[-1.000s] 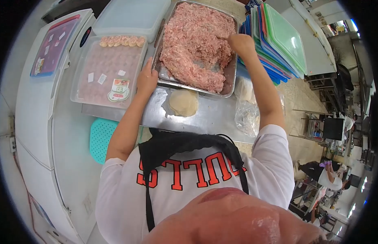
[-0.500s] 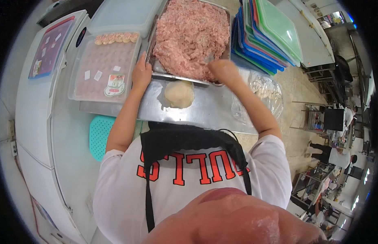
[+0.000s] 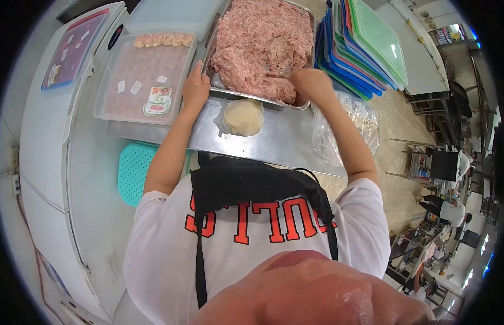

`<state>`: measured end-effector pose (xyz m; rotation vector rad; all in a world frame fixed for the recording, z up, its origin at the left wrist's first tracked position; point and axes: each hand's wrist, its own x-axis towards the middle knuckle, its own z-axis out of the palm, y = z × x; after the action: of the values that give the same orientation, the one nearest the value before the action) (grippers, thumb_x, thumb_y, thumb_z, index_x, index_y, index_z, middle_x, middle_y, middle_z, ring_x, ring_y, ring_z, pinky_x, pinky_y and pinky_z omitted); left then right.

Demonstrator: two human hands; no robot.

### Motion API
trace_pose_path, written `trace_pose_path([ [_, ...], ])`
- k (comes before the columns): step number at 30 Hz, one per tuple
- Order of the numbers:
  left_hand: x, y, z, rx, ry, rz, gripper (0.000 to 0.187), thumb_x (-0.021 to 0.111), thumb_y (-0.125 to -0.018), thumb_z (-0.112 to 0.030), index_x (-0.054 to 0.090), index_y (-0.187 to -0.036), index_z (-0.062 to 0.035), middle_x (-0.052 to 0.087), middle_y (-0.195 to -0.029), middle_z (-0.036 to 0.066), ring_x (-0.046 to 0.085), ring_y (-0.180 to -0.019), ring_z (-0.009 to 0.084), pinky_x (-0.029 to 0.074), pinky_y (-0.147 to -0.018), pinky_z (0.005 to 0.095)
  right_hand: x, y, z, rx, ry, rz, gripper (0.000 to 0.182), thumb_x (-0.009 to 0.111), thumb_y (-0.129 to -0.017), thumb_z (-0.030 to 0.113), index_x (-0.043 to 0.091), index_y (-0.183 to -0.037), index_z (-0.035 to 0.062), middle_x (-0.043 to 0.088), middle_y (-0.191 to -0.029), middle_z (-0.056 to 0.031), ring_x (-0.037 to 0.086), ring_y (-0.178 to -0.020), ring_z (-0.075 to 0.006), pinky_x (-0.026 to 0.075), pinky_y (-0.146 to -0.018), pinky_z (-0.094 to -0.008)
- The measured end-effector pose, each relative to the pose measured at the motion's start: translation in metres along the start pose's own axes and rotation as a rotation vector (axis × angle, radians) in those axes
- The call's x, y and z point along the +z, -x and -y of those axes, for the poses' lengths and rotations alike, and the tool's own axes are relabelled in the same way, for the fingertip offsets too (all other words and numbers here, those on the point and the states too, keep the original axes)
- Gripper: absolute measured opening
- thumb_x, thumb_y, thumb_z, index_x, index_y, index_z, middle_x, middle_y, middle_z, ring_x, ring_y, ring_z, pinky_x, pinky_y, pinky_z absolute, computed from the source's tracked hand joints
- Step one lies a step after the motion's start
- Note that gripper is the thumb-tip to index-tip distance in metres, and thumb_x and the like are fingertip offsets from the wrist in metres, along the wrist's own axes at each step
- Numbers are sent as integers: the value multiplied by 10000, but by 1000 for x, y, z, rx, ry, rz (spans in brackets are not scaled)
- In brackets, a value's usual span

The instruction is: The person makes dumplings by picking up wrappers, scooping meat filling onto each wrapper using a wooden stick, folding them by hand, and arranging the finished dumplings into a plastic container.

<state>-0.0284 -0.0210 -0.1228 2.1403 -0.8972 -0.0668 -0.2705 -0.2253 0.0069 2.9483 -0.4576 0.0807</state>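
Observation:
A deep metal tray [image 3: 311,38] is heaped with pinkish ground meat [image 3: 262,32]. At its near left corner, my left hand [image 3: 196,89] grips the rim with fingers curled over the edge. My right hand [image 3: 312,85] is closed on a thin spatula [image 3: 277,76], whose flat end lies in the meat near the front right of the tray. On the metal tabletop [image 3: 287,135] in front of the tray sits a pale round stack of dough wrappers [image 3: 244,117].
Left of the tray is a lidded plastic box [image 3: 122,103] of round pieces. Stacked coloured lids [image 3: 365,49] stand at the right, with a clear plastic bag [image 3: 344,127] nearer me. A turquoise perforated basket [image 3: 135,173] sits below the table's left edge. People work far right.
My right hand has moved slightly right and up in view with the spatula, now angled leftward across the meat. Meat bunches at the front right. My left hand stays on the tray's rim.

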Motion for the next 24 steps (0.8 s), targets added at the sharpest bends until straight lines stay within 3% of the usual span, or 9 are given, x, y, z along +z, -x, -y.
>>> trace_pose_path([
  [3, 0, -1, 0, 26, 36, -27, 494, 495, -867, -194, 476, -1349, -87, 597, -1187, 224, 592, -1044, 391, 455, -904, 457, -24, -3, -17, 129, 76, 183, 202, 550, -835, 212, 661, -720, 87, 667, -725, -148, 680, -715, -312, 531, -590, -434],
  [6, -6, -2, -5, -35, 35, 49, 495, 494, -865, -196, 479, -1344, -72, 582, -1234, 210, 583, -1076, 382, 451, -923, 452, -9, 0, -11, 108, 90, 158, 186, 550, -841, 215, 662, -758, 92, 668, -726, -139, 680, -702, -295, 529, -573, -421],
  [9, -7, -4, 0, -69, 63, 95, 495, 514, -869, -204, 478, -1348, -85, 578, -1234, 210, 573, -1080, 388, 447, -923, 452, 24, 18, 16, 0, 24, -64, 226, 532, -875, 269, 670, -811, 102, 676, -780, -122, 673, -711, -292, 524, -593, -439],
  [11, -6, -2, 0, -42, 96, 93, 494, 531, -873, -209, 479, -1349, -92, 575, -1228, 211, 565, -1078, 394, 444, -920, 453, 4, 29, -3, 78, -2, 15, 230, 528, -878, 276, 665, -802, 107, 676, -787, -113, 673, -724, -291, 522, -604, -441],
  [14, -22, 15, -15, 142, 68, -71, 488, 577, -869, -211, 495, -1338, -100, 565, -1179, 191, 538, -1071, 388, 425, -918, 458, -25, 28, -12, 191, -23, 93, 233, 524, -881, 284, 657, -791, 115, 680, -803, -95, 671, -760, -294, 521, -631, -439],
  [16, -31, 33, -35, 390, 56, -164, 454, 614, -858, -208, 529, -1291, -101, 544, -1109, 162, 517, -1047, 370, 405, -913, 462, 0, 22, -22, 131, 29, -92, 240, 527, -878, 295, 661, -804, 110, 681, -799, -111, 669, -748, -308, 525, -625, -439],
  [17, -32, 43, -46, 430, 103, -118, 384, 639, -821, -185, 575, -1188, -94, 549, -1071, 152, 520, -1023, 346, 402, -905, 451, 26, 17, -20, 185, 77, 45, 226, 538, -872, 298, 660, -805, 119, 675, -781, -129, 667, -734, -316, 525, -609, -452],
  [20, -17, 73, -47, 614, 142, 99, 294, 655, -782, -170, 608, -1060, -83, 546, -1025, 146, 520, -975, 334, 410, -887, 437, 41, 33, 21, 128, -107, -152, 276, 527, -907, 303, 623, -748, 99, 655, -711, -128, 656, -659, -316, 516, -554, -451],
  [24, -8, 90, -60, 634, 230, 335, 244, 668, -753, -168, 619, -975, -81, 550, -975, 132, 518, -939, 323, 419, -863, 423, 26, 63, 29, 156, -177, -80, 304, 532, -916, 318, 599, -720, 95, 649, -688, -114, 643, -618, -314, 507, -533, -438],
])
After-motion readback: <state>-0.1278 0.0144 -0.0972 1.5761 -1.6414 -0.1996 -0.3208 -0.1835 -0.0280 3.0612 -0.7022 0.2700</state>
